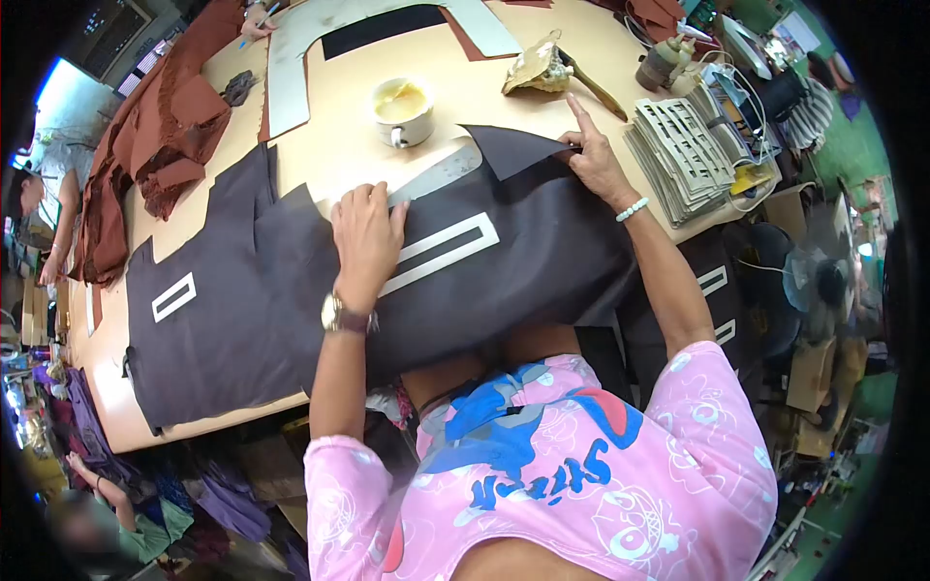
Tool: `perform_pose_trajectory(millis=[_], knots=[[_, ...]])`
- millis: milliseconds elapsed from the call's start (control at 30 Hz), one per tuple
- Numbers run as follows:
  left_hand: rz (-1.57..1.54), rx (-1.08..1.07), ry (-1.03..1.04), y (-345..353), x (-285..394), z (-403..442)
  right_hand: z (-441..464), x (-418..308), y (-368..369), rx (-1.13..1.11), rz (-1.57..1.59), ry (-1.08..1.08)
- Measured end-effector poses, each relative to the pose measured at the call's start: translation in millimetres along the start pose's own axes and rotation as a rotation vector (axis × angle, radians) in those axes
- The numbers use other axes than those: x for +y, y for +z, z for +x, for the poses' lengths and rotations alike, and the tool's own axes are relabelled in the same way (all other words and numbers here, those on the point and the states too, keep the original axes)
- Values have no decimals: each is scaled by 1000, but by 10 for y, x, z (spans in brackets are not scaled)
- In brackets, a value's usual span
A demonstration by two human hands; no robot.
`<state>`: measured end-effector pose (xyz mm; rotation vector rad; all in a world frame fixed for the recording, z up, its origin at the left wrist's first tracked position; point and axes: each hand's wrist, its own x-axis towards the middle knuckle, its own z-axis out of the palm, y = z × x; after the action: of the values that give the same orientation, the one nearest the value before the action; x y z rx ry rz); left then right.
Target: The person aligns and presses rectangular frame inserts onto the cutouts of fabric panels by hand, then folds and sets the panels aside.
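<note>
A large dark sheet of material (291, 290), which looks like leather or cloth, lies across the near side of the table and hangs over its edge. My left hand (366, 237) rests flat on it, fingers stretched forward. Beside those fingers is a white slotted rectangular frame (455, 242) on the sheet. A second, smaller white frame (174, 297) sits further left. My right hand (596, 160) pinches a raised, folded corner of the sheet, index finger pointing out. Between the hands shows a grey flat plate (441, 174), partly covered by the sheet.
A white mug (403, 114) with a yellowish paste stands ahead. Beyond it are a crusted lump (539, 70) with a brush-like handle and a white template (291, 82). Slotted card pieces (683, 145) are stacked right. Reddish-brown material (179, 126) lies left; other people work nearby.
</note>
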<state>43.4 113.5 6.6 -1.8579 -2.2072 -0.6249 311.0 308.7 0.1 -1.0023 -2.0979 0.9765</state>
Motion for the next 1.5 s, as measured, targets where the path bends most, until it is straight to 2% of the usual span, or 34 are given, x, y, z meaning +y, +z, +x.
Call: perform_pose_trajectory(millis=[100,133,233,333,433,467,567,600,700,767,900,933,1033,1067,1200,1300,1500], knots=[[-220,-235,-147,141,-36,354,-79,35,-103,21,58,38],[-312,-220,-141,172,-39,410,-100,63,-129,34,47,29],[-397,-352,-231,210,91,502,-132,101,-209,43,42,18],[-379,-282,-161,320,280,498,-74,175,-269,24,11,5],[-382,-89,-94,426,381,507,35,219,-296,10,-52,-19],[-368,-177,-155,416,380,510,82,236,-295,9,-77,-41],[-359,97,1,255,338,328,228,314,-269,11,-154,-112],[-348,-22,-60,112,319,227,278,334,-256,11,-180,-130],[-194,7,-5,-122,250,-212,373,280,-180,2,-297,-156],[-177,-117,-30,-243,253,-497,423,158,-146,7,-444,-193],[-119,-298,-68,-279,296,-800,475,150,-22,128,-777,-226],[-96,-303,-71,-245,315,-835,481,151,-5,339,-853,-498],[-77,-266,-75,-177,333,-890,342,-88,52,590,-803,-445],[-82,-264,-79,-179,341,-894,327,-169,99,603,-697,-415],[-97,-249,-80,-171,336,-905,383,-819,375,272,-701,-582],[-112,-237,-85,-176,333,-912,642,-924,716,98,-816,-634],[-145,-220,-92,-206,330,-908,1030,-1204,1105,-300,-938,-375]])
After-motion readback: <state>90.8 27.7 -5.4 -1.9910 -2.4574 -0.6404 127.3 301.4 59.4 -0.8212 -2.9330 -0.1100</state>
